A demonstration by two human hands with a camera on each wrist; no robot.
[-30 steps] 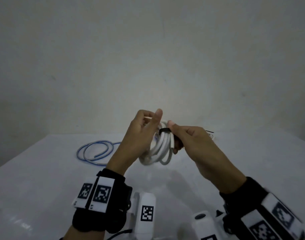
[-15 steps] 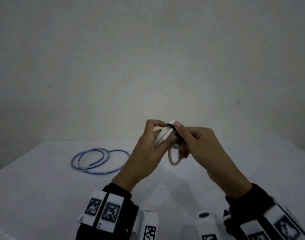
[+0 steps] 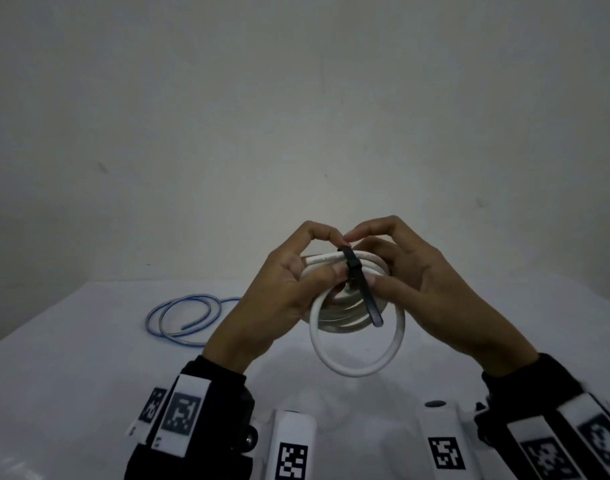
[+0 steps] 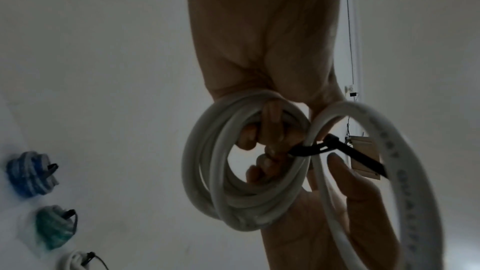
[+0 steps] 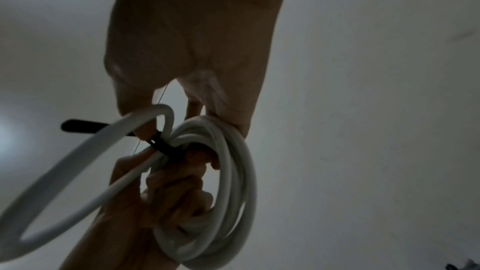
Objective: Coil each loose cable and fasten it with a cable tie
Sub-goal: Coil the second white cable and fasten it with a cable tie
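I hold a coiled white cable [image 3: 357, 355] up over the table with both hands. A black cable tie [image 3: 357, 275] is looped round its top strands, its tail pointing down toward me. My left hand [image 3: 331, 258] grips the coil [image 4: 246, 171], with fingers curled through the loops beside the tie [image 4: 337, 151]. My right hand [image 3: 360, 258] pinches the tie [image 5: 161, 143] against the coil [image 5: 221, 182], thumb on the tail. One larger loop hangs loose below the bundle. A loose blue cable [image 3: 185, 317] lies on the table to the left.
The white table [image 3: 71, 375] ends at a plain wall behind. In the left wrist view, three tied bundles lie on it: blue [image 4: 31, 174], green [image 4: 55, 227] and white [image 4: 78, 260].
The coil has turned from edge-on to nearly flat, so its rings face me. One loop has sprung out larger, and the tie's tail now points toward me. Both hands have shifted slightly right.
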